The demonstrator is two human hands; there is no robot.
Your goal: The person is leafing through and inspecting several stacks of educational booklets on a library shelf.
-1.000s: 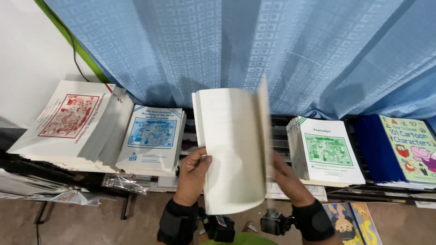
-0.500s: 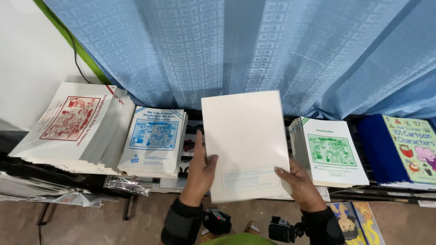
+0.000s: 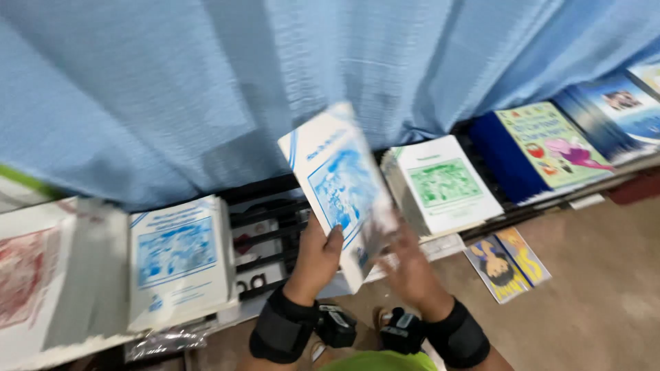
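**Blue-and-white booklet held up over the display rack**

Blue curtain hangs behind a low black rack that carries stacks of booklets, with a brown floor at the near right.

Left hand is closed on the near left edge of a blue-and-white booklet, thumb on its cover, holding it tilted and raised above the rack. Right hand is blurred just below the booklet's near right corner; its fingers look loosely spread, and I cannot tell whether it has any hold on the booklet. Both wrists wear black bands.

Left of the hands, a stack with a matching blue cover rests on the rack, and beyond it a red-printed stack. Right of the booklet lies a green-printed stack, then a colourful book with a dark blue edge. A thin picture book lies on the floor.

As a judgement, the step in hand is handling one copy above the rack; setting it down on the matching blue stack would call for a move leftward and a squared, flat lowering.
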